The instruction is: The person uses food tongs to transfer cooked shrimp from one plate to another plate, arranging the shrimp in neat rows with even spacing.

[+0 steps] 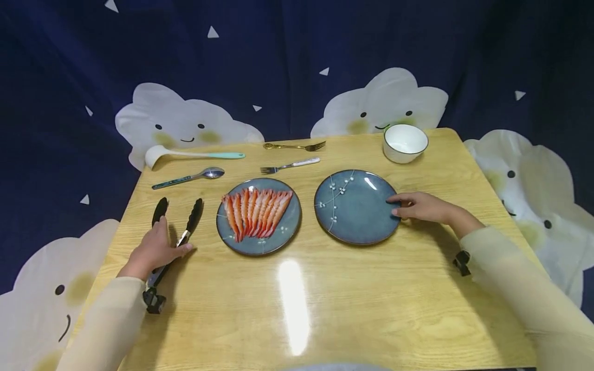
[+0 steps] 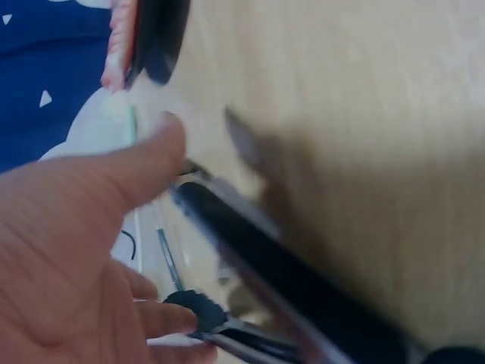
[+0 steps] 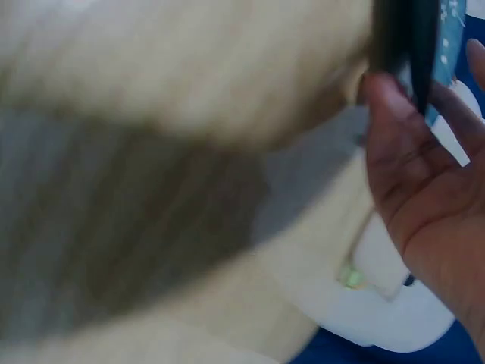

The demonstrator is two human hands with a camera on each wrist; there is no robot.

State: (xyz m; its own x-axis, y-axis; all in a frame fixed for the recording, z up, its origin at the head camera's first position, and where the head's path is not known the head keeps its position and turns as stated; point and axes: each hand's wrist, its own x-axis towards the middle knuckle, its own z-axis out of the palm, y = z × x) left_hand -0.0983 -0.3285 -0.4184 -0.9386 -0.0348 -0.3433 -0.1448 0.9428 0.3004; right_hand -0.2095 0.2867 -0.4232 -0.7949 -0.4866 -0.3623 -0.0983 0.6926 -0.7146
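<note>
Over a pair of black-and-metal tongs (image 1: 184, 238) on the left of the table is my left hand (image 1: 155, 248), its thumb stretched out toward the right. In the left wrist view the thumb stands apart from the black tong arm (image 2: 265, 265), and the other fingertips reach one dark tong head (image 2: 195, 309). My right hand (image 1: 424, 207) pinches the right rim of a blue-grey plate (image 1: 357, 216) with white blossoms. Seen edge-on in the right wrist view, that plate (image 3: 426, 53) lies between thumb and fingers. A matching plate (image 1: 257, 248) between the hands bears a row of shrimp (image 1: 257, 212).
Behind the plates lie a white ladle (image 1: 185, 154) with a turquoise handle, a spoon (image 1: 190, 178), a gold fork (image 1: 294, 147) and a white-handled fork (image 1: 290, 165). A white bowl (image 1: 405, 144) stands at the back right, near the dark cloud-patterned curtain (image 1: 278, 62).
</note>
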